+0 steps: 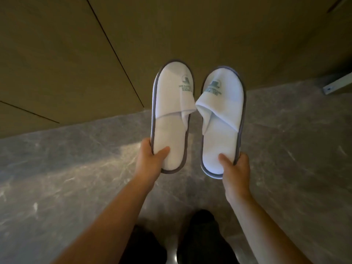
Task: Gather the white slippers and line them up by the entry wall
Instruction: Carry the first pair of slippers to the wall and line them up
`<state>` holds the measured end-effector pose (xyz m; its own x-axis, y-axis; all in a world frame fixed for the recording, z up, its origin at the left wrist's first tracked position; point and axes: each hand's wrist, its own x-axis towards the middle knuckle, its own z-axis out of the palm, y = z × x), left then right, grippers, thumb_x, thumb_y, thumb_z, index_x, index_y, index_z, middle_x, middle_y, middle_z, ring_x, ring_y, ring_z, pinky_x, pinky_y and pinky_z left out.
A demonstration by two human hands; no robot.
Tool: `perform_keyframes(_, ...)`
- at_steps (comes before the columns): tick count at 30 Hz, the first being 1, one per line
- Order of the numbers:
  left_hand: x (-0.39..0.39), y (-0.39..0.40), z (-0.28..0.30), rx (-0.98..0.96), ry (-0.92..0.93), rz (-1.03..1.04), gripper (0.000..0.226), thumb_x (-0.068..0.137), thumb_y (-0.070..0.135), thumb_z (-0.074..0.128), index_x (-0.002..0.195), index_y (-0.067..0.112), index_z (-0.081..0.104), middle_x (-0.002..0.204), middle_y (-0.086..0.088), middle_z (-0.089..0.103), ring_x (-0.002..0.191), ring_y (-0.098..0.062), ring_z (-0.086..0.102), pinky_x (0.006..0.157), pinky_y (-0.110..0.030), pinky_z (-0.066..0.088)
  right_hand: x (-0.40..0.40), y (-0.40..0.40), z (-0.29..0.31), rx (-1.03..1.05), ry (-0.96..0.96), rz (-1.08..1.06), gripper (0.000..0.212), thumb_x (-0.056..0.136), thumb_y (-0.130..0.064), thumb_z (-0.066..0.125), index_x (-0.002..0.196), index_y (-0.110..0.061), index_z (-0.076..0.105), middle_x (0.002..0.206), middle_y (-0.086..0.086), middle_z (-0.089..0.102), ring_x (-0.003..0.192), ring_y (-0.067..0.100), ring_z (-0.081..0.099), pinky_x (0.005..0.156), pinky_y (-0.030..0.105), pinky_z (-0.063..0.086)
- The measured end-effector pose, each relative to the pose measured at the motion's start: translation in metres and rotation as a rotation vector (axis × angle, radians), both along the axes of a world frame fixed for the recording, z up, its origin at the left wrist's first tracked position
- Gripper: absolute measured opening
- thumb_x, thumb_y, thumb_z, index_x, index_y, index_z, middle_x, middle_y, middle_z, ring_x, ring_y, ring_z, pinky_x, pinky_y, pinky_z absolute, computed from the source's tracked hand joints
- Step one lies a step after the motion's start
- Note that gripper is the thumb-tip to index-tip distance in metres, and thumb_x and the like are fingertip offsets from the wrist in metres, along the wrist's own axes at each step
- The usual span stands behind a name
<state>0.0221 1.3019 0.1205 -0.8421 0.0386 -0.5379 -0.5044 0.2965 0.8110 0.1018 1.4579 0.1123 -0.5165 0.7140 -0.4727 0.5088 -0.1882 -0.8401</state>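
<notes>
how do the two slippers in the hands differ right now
The left slipper, held at its heel by the left hand, sits higher in view than the right slipper, held by the right hand. The left one's strap folds toward its right edge; the right one's toward its left, so their inner corners nearly touch. Both are white with grey trim and a green logo.

The two soft white slippers [172, 115] [222, 119] have grey edges and green print, above a shiny grey streaky stone floor [76, 168] and a plain brown wall [57, 54].

grey marble floor [285, 168], glare patch; tan panelled wall [57, 54].
</notes>
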Motion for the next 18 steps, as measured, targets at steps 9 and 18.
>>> perform_keyframes(9,-0.037,0.034,-0.254,0.075,0.037,0.013,0.028,0.077,0.009,0.061,0.097,0.016,0.042,0.088,0.001,0.054,0.079,-0.015,0.053,0.06,-0.027,0.045,-0.039,0.029,-0.243,0.079,-0.007,-0.033,0.022,0.081,-0.006,0.056,0.097,-0.006,0.04,0.097,0.011,0.049,0.087,0.024,0.05,0.073,0.032,0.044)
perform_keyframes(18,-0.046,0.051,-0.349,0.101,0.052,-0.095,0.026,0.078,0.008,0.061,0.095,0.015,0.043,0.081,0.004,0.052,0.076,-0.015,0.052,0.056,-0.026,0.042,-0.038,0.072,-0.344,0.071,-0.033,-0.179,0.035,0.08,-0.006,0.059,0.109,0.005,0.044,0.105,0.019,0.054,0.091,0.03,0.053,0.076,0.035,0.041)
